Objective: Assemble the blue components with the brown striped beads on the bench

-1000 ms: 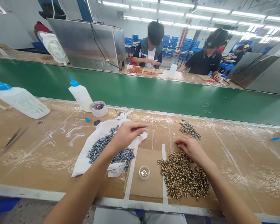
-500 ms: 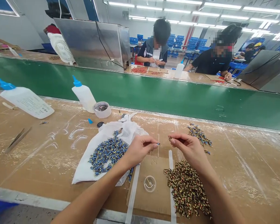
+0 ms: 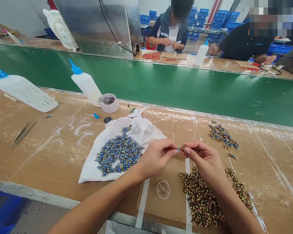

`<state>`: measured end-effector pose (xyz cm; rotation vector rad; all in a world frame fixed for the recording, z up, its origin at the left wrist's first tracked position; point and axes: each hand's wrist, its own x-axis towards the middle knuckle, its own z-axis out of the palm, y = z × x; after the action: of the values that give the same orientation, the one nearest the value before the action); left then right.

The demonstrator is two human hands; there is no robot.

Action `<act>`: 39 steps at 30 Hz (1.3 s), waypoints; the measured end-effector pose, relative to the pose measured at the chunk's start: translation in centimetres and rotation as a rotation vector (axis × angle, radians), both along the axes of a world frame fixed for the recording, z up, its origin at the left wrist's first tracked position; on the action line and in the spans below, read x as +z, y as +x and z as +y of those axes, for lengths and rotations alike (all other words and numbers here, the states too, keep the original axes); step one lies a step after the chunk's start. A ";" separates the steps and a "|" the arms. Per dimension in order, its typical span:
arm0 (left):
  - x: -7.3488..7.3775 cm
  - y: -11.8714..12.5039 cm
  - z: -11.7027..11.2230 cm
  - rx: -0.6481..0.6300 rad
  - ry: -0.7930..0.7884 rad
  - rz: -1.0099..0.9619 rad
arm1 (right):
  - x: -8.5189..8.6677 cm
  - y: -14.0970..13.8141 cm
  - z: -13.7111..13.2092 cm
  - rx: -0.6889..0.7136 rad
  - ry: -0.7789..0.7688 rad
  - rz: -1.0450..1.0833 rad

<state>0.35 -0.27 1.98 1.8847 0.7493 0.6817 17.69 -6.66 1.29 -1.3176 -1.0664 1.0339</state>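
My left hand (image 3: 160, 156) pinches a tiny blue piece (image 3: 178, 149) between thumb and fingertips. Against it, my right hand (image 3: 202, 156) grips a small dark-and-yellow piece (image 3: 183, 147); the two parts appear to touch. Left of my hands, a heap of small blue-and-yellow pieces (image 3: 119, 152) lies on a white bag (image 3: 90, 172). Below my right hand spreads a pile of dark-and-yellow pieces with red spots (image 3: 202, 201). A small clear dish (image 3: 163, 189) with a thin stick in it stands on a taped cardboard sheet (image 3: 166, 208). Farther right lies a cluster of joined-looking pieces (image 3: 223, 135).
Two white squeeze bottles (image 3: 26, 92) with blue tips and a tape roll (image 3: 109, 102) are at the left back. Tweezers (image 3: 24, 134) lie at far left. A green belt (image 3: 161, 84) runs behind, with two people (image 3: 169, 35) working across it.
My hands have come together, bringing the blue piece against the dark-and-yellow one. The view has tilted downward. The co-worker at right has shifted an arm.
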 end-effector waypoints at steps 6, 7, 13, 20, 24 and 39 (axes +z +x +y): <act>-0.3 0.2 -0.2 0.047 0.084 0.016 | -0.7 -0.1 -0.1 0.032 -0.021 0.049; -0.4 0.2 -0.2 0.054 0.093 0.019 | -0.8 -0.1 -0.1 0.032 -0.024 0.050; -0.8 0.2 -0.2 0.070 0.147 0.036 | -1.3 -0.2 -0.1 0.044 -0.028 0.017; -1.8 0.0 0.2 0.030 0.376 0.064 | -1.3 -0.6 -0.2 0.012 -0.051 0.017; -2.1 0.0 0.3 0.017 0.467 0.060 | -1.2 -0.7 -0.2 0.031 -0.044 0.020; -1.5 -0.2 0.2 -0.052 0.486 0.140 | -2.1 -0.8 -0.6 0.141 -0.013 -0.025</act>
<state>0.12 -0.09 0.50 2.4056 0.6574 0.7520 16.88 -7.24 -0.80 -1.2831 -1.1872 1.1329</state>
